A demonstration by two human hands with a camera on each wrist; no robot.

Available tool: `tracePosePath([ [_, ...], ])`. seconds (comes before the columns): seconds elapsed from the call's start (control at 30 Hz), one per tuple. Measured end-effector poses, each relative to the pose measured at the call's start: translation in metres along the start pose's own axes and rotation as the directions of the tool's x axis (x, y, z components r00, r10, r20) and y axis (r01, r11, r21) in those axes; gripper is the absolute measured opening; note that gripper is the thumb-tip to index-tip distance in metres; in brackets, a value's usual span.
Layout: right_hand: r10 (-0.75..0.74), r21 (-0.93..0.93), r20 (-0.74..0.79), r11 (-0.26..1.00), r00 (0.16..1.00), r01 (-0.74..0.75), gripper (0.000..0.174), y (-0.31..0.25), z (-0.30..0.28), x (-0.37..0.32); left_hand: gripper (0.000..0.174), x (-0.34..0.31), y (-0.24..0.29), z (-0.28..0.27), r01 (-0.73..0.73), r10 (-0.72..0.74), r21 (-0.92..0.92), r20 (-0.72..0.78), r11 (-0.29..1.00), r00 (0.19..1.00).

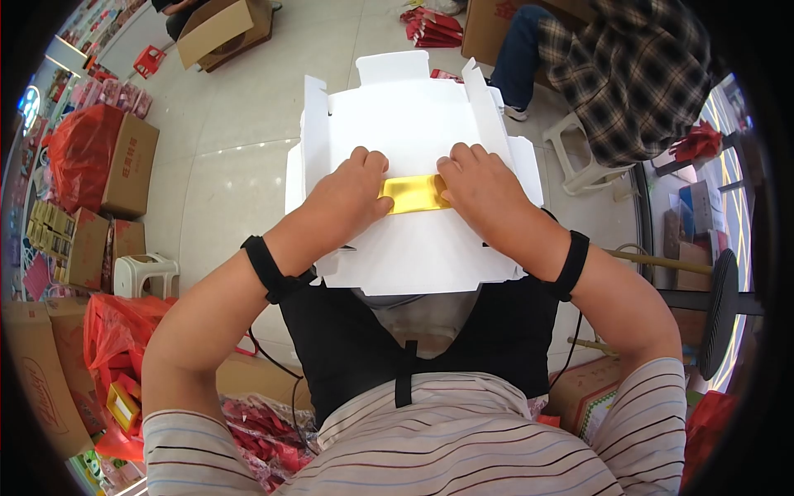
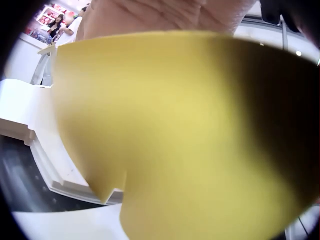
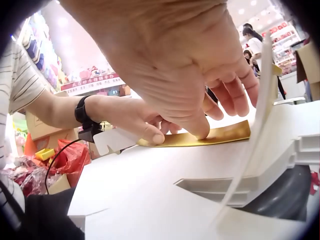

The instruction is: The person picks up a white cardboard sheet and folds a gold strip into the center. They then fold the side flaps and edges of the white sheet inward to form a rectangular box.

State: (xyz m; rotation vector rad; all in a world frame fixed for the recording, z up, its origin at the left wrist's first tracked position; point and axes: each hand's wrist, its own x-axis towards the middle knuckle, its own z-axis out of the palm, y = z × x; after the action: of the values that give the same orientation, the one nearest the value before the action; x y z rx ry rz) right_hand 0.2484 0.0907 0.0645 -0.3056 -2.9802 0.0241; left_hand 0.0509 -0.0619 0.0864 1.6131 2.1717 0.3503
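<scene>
A white flat carton blank (image 1: 405,116) with raised side flaps lies over my lap. Across its middle runs a narrow gold flap (image 1: 413,194). My left hand (image 1: 351,194) grips the flap's left end and my right hand (image 1: 480,186) its right end, fingers curled over the far side. In the right wrist view both thumbs press on the gold flap (image 3: 225,134), the left hand (image 3: 132,117) opposite the right hand (image 3: 170,65), over the white blank (image 3: 165,170). The left wrist view is filled by the gold surface (image 2: 190,140) under my palm (image 2: 165,15).
A person in a plaid shirt (image 1: 637,74) sits at the back right beside a white stool (image 1: 583,161). Cardboard boxes (image 1: 128,165), red bags (image 1: 78,153) and another white stool (image 1: 145,273) crowd the left. Red packs (image 1: 430,29) lie on the floor ahead.
</scene>
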Motion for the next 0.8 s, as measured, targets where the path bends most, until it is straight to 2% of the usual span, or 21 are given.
tracePosePath([
  [0.1,-0.147,-0.083,-0.105,0.987,0.984,0.138,0.021,-0.013,-0.008,-0.008,0.031,-0.005,-0.006,0.014,-0.109,0.163,0.268,-0.187,0.957,0.969],
  [0.13,-0.2,0.008,-0.089,0.979,0.976,0.202,0.03,-0.019,-0.001,-0.014,0.031,-0.008,-0.005,0.015,-0.174,0.223,0.286,-0.148,0.942,0.964],
  [0.2,-0.257,-0.09,-0.12,0.965,0.959,0.247,0.043,-0.038,0.012,-0.029,0.031,-0.017,0.0,0.021,-0.301,0.335,0.308,-0.066,0.903,0.94],
  [0.23,-0.257,-0.098,-0.088,0.964,0.963,0.248,0.047,-0.042,0.012,-0.033,0.039,-0.023,0.006,0.025,-0.334,0.361,0.282,-0.045,0.899,0.932],
  [0.3,-0.244,-0.108,-0.024,0.965,0.97,0.24,0.054,-0.046,0.013,-0.041,0.045,-0.036,0.013,0.044,-0.402,0.453,0.282,-0.147,0.871,0.879],
  [0.33,-0.226,-0.069,-0.039,0.972,0.973,0.223,0.053,-0.048,0.011,-0.045,0.048,-0.042,0.018,0.048,-0.432,0.492,0.281,-0.196,0.857,0.848],
  [0.37,-0.213,-0.03,-0.055,0.977,0.975,0.212,0.052,-0.049,0.009,-0.047,0.052,-0.05,0.02,0.048,-0.4,0.444,0.281,-0.113,0.872,0.889],
  [0.5,-0.207,0.05,-0.015,0.977,0.978,0.208,0.057,-0.04,0.01,-0.048,0.052,-0.056,0.018,0.044,-0.372,0.41,0.335,-0.047,0.865,0.911],
  [0.6,-0.161,0.0,-0.008,0.987,0.987,0.161,0.059,-0.035,0.01,-0.058,0.053,-0.06,0.014,0.042,-0.322,0.365,0.353,-0.06,0.878,0.929],
  [0.7,-0.201,-0.115,0.076,0.971,0.977,0.209,0.061,-0.021,-0.003,-0.068,0.054,-0.071,0.005,0.044,-0.279,0.333,0.377,-0.084,0.883,0.939],
  [0.8,-0.208,-0.077,0.089,0.974,0.974,0.215,0.063,-0.025,-0.011,-0.062,0.056,-0.07,0.007,0.045,-0.282,0.334,0.372,-0.083,0.884,0.939],
])
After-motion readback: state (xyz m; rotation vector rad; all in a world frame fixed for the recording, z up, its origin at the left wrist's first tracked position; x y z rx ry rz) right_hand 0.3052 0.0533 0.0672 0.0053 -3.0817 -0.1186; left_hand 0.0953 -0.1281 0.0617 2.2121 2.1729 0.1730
